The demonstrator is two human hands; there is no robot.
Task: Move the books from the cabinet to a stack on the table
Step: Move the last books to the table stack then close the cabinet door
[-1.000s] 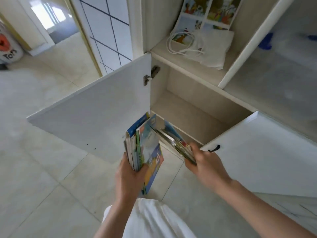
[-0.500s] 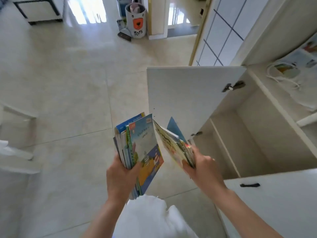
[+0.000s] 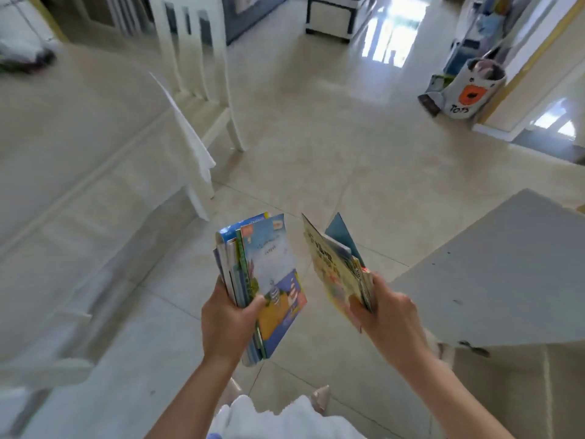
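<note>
Between table and cabinet door: I have both hands out in front of me over the tiled floor (image 3: 316, 147), each carrying books.
Left hand: my left hand (image 3: 226, 321) grips the bottom of the blue bundle of books (image 3: 262, 280), thumb curled over the front cover, fingers hidden behind; the bundle stands roughly upright.
Right hand: my right hand (image 3: 391, 315) pinches the yellow bundle of books (image 3: 335, 274) at its lower corner, thumb on the near face; these lean away from the table and fan loose at the top.
Books relative to table: both bundles hang in the air, off to the table's right and apart from each other; none lie on it yet.
Table: the table (image 3: 79, 128), under a pale cloth, fills the left of my view, blurred; a white chair (image 3: 196, 58) stands at its far end.
Cabinet door: the open cabinet door (image 3: 506, 267) sits on the far side of my right hand from the table; I cannot see the cabinet's inside.
Far from table: a toy bin (image 3: 468, 90) stands by a doorway across the floor.
Step in hand: I judge this to be the carry, with the books already out and me facing the table.
Next move: close on the table, bring the two bundles together, turn them flat and set them down squared, watching the loose yellow bundle for slipping.
</note>
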